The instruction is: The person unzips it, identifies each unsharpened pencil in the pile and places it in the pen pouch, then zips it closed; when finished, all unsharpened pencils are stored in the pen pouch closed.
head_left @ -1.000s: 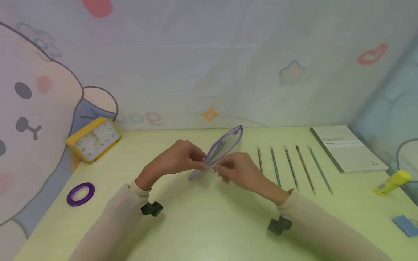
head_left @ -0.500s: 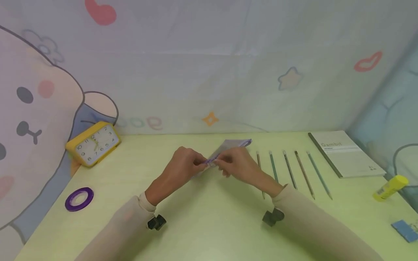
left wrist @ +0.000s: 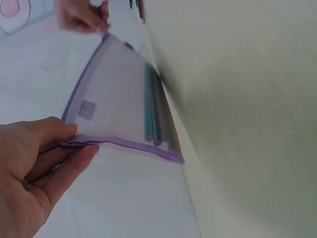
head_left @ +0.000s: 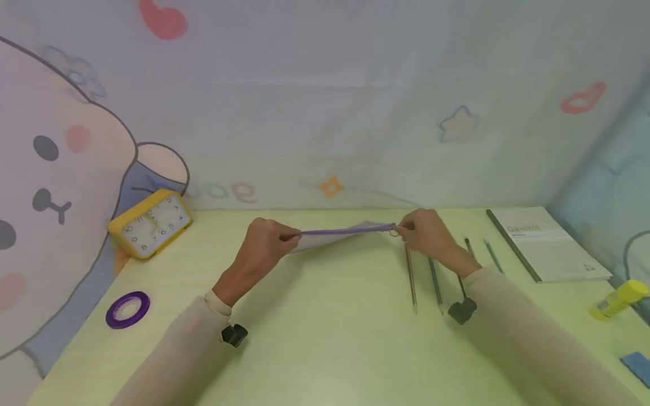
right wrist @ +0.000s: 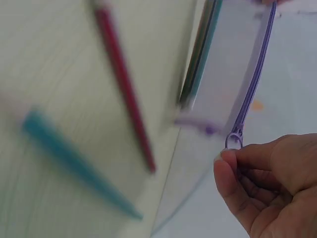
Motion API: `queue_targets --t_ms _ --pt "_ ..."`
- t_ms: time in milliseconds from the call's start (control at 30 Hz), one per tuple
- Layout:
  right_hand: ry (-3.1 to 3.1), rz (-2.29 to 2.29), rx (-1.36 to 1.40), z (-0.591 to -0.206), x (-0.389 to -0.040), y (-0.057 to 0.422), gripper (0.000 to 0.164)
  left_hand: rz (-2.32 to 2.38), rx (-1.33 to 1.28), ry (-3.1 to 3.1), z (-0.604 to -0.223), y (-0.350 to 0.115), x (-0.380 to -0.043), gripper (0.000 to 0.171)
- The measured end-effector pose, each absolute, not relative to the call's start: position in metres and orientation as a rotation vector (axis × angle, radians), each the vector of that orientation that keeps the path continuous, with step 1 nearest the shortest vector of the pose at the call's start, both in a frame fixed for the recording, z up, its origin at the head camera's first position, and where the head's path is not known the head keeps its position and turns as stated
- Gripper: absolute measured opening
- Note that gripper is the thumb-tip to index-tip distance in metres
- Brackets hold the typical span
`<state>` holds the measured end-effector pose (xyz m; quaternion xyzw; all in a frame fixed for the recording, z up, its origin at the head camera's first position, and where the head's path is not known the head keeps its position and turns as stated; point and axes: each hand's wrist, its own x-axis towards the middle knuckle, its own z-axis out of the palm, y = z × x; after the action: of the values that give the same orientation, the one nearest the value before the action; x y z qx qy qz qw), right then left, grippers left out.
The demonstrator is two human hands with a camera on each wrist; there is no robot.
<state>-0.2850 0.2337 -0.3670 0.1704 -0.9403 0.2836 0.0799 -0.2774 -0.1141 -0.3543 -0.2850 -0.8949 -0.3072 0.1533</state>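
A translucent zip pouch (head_left: 321, 241) with purple trim is stretched between both hands above the table. My left hand (head_left: 261, 251) pinches one top corner of it between thumb and fingers. At the other end, my right hand (head_left: 434, 237) pinches the small ring (right wrist: 234, 141) of the zip pull. The purple zip (right wrist: 253, 82) runs in a straight line between the hands, its two edges together. Through the pouch's side, several pencils (left wrist: 154, 111) show along the bottom in the left wrist view. Part of the pouch's far end is covered by the right hand in the head view.
Several pencils (head_left: 411, 282) lie in a row under the right forearm, partly covered. Farther right are a notebook (head_left: 550, 242), a yellow glue stick (head_left: 618, 300) and a blue object (head_left: 637, 366). A yellow clock (head_left: 152, 223) and a purple tape roll (head_left: 113, 317) are at left.
The pouch's mouth, gaping one second ago, is now drawn together. The right hand has moved right with the zip pull, the left hand slightly left, pulling the top edge straight.
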Motion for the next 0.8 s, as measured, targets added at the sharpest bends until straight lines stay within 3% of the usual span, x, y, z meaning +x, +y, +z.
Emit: queue_targets --t_ms 167,433,800 --pt "-2.824 0.888 0.402 -0.368 -0.266 0.25 0.021 -0.766 -0.867 -2.513 -0.36 -0.121 -0.285 0.015" --pt "-2.96 1.081 0.273 -0.368 -0.228 0.218 0.027 -0.663 -1.044 -2.711 -0.356 -0.13 -0.29 0.011" --pt "-3.091 1.063 0.183 -0.385 -0.224 0.19 0.035 -0.248 -1.259 -2.881 -0.367 -0.123 -0.285 0.006"
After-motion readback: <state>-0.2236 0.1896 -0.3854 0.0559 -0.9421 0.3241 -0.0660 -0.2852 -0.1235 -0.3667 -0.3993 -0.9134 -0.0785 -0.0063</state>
